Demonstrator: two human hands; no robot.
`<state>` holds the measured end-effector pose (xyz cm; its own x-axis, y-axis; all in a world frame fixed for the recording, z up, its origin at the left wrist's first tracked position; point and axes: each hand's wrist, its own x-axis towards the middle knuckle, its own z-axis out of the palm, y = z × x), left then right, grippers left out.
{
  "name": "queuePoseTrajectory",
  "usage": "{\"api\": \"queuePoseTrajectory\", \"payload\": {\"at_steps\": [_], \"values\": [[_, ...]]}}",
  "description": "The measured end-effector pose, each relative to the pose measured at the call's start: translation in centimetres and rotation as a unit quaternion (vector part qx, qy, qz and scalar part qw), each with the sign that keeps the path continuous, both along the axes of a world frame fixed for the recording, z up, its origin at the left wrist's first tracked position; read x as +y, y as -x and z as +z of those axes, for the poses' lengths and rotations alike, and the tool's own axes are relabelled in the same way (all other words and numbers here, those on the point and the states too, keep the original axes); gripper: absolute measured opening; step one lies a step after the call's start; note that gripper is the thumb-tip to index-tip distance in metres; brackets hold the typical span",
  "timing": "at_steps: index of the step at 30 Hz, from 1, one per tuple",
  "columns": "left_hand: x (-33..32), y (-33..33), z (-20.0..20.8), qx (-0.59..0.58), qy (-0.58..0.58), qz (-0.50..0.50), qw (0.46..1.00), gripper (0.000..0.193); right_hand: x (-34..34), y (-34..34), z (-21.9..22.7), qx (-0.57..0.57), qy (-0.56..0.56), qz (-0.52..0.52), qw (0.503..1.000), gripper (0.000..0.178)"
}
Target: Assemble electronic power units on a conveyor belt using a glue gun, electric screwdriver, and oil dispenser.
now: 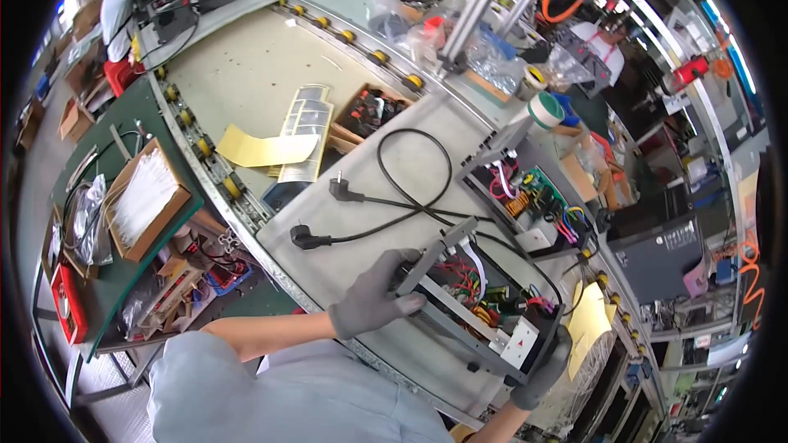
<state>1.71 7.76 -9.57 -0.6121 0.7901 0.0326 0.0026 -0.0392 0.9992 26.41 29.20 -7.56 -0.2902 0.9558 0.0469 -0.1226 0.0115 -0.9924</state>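
An open electronics chassis (462, 308) with a dark metal frame, coloured wires and boards inside lies in front of me. My left hand (369, 295), in a grey glove, grips its left end, thumb on the near side and fingers over the upright panel. Gloved as well, my right hand (548, 371) holds the right end, its fingers partly hidden behind the case. A white plate (519, 342) sits on the chassis near that hand. Black power cords (386, 230) with plugs lie just beyond it. Farther off stands a second open chassis (525, 201).
Yellow sheets (267, 149), label sheets (305, 127) and a parts box (369, 112) lie on the line. Rollers (201, 148) edge it. Left is a carton of white pieces (148, 197); right, yellow paper (589, 324). People work at the far left and far right.
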Motion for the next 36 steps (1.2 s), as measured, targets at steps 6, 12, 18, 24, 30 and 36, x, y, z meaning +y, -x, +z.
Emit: {"api": "queuePoseTrajectory", "payload": {"at_steps": [6,12,18,24,30,36], "values": [[3.5,7.0,2.4,-0.083,0.112,-0.173,0.975,0.064,2.6,1.3,-0.6,0.109,0.145,0.13,0.975,0.044],[6.1,4.3,1.6,0.09,0.008,-0.118,0.989,0.069,1.5,2.6,-1.0,0.42,0.18,0.223,0.861,0.044],[0.8,4.7,-2.6,0.328,-0.178,-0.016,0.927,0.074,-2.2,-0.8,-5.2,-0.103,-0.171,-0.04,0.979,0.049],[-0.9,4.4,-3.4,0.302,-0.156,-0.04,0.94,0.08,-5.8,2.8,0.8,0.094,-0.051,-0.036,0.994,0.058],[-14.6,12.5,-0.3,0.388,0.055,0.443,0.806,0.032,-1.1,1.3,0.8,0.096,0.04,-0.073,0.992,0.029],[-31.9,21.2,-2.5,0.406,0.521,0.539,0.523,0.014,-0.7,1.7,0.0,0.107,0.002,-0.115,0.988,0.027]]}}
